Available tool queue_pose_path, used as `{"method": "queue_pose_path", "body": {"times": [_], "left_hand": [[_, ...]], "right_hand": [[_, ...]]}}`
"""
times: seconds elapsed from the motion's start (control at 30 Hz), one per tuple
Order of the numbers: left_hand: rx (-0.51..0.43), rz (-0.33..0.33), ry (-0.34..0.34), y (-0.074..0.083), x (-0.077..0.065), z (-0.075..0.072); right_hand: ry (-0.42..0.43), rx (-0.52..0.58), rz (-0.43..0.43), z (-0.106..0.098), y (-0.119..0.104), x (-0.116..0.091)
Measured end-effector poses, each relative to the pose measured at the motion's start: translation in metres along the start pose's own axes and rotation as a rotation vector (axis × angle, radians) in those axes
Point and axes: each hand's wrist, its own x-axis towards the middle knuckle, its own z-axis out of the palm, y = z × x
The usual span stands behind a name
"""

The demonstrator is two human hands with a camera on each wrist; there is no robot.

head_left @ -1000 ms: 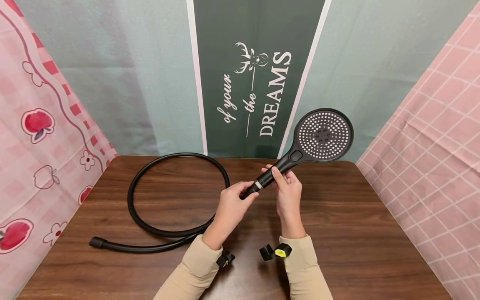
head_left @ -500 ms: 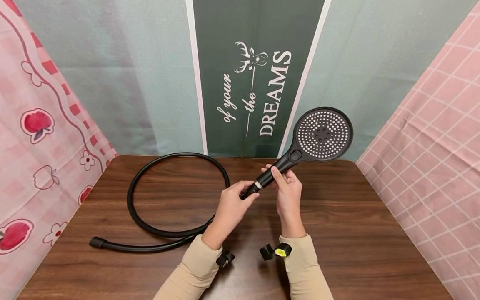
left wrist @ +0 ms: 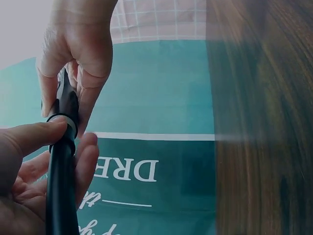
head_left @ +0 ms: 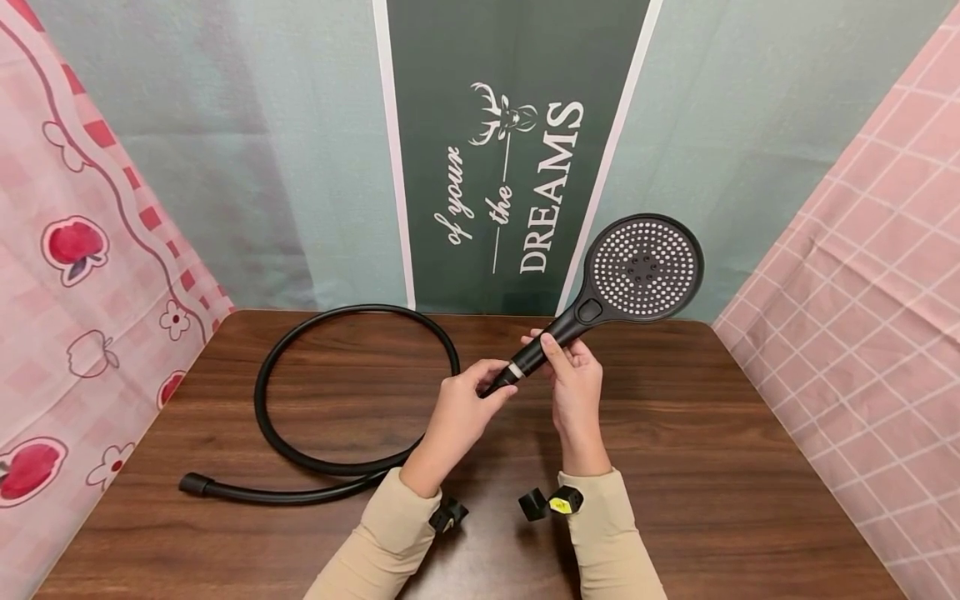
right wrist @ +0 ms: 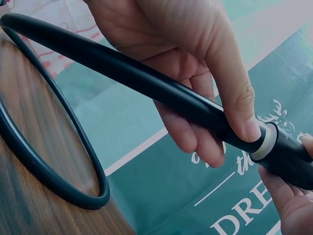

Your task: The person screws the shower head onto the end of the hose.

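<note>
The black shower head (head_left: 643, 268) is held up over the wood table (head_left: 690, 467), kinda tilted, with the round face sitting well past the fingertips. Its handle (head_left: 534, 357) is gripped by the right hand (head_left: 576, 392), thumb on the front, fingers tucked behind. The end of the black hose (head_left: 262, 396) is pinched by the left hand (head_left: 459, 412), thumb right beside the white ring (head_left: 516, 370), fingers curled underneath. The rest of the hose is looped on the table.

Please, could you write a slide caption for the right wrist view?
Left hand holds the black hose beside a pale ring; right hand grips the handle.
</note>
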Motion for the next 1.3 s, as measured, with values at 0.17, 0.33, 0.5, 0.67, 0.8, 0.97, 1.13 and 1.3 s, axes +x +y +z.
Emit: {"method": "queue_pose_path", "body": {"times": [0.17, 0.33, 0.5, 0.67, 0.8, 0.97, 1.13, 1.3], "left_hand": [[-0.051, -0.033, -0.005, 0.0002, 0.0011, -0.0014], [-0.105, -0.1, -0.017, 0.0013, 0.0029, -0.0032], [-0.144, -0.139, -0.035, -0.0002, 0.0052, -0.0039], [-0.259, -0.163, -0.071, -0.0023, 0.0054, -0.0061], [-0.332, -0.18, -0.101, -0.002, 0.0054, -0.0084], [-0.323, -0.184, -0.11, -0.0039, 0.0063, -0.0079], [-0.298, -0.185, -0.11, -0.0058, 0.0066, -0.0067], [-0.26, -0.177, -0.08, -0.0053, 0.0065, -0.0049]], "right_hand": [[-0.005, -0.006, 0.01, -0.0003, -0.0001, 0.0003], [-0.006, -0.013, 0.02, 0.0, 0.0, -0.0001], [-0.002, -0.014, 0.018, 0.0003, 0.0003, 0.0005], [0.002, -0.013, 0.027, 0.0, 0.0002, 0.001], [0.003, 0.001, 0.03, -0.0003, 0.0002, 0.0017], [0.001, 0.003, 0.027, -0.0002, -0.0001, 0.0019], [0.001, 0.0, 0.026, -0.0002, -0.0004, 0.0016], [0.007, 0.003, 0.03, -0.0001, -0.0002, 0.0015]]}}
